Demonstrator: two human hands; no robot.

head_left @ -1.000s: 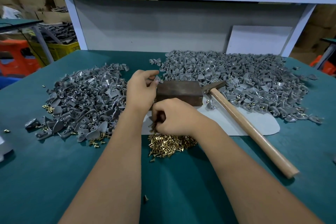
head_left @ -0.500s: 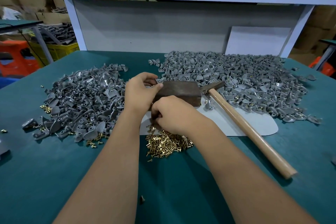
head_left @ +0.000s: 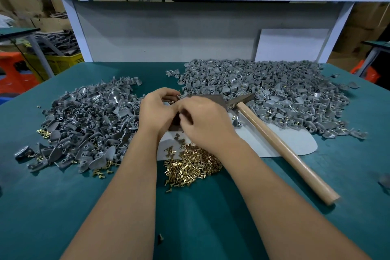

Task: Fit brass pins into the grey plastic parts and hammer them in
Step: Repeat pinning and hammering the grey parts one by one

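Both hands meet over the green bench (head_left: pixel 63 207), above the dark metal block (head_left: pixel 213 100). The left hand (head_left: pixel 157 112) has curled fingers that pinch a small grey part (head_left: pixel 179 96). The right hand (head_left: pixel 205 121) has curled fingers too, but what they hold is hidden. A pile of brass pins (head_left: pixel 193 164) lies just below the hands. The hammer (head_left: pixel 280 148) lies on the right, its head by the block. Heaps of grey parts (head_left: pixel 90 124) sit on both sides.

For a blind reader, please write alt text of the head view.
Two hands, left and right, meet over a dark block, with brass pins below, grey parts at both sides and a hammer lying right.
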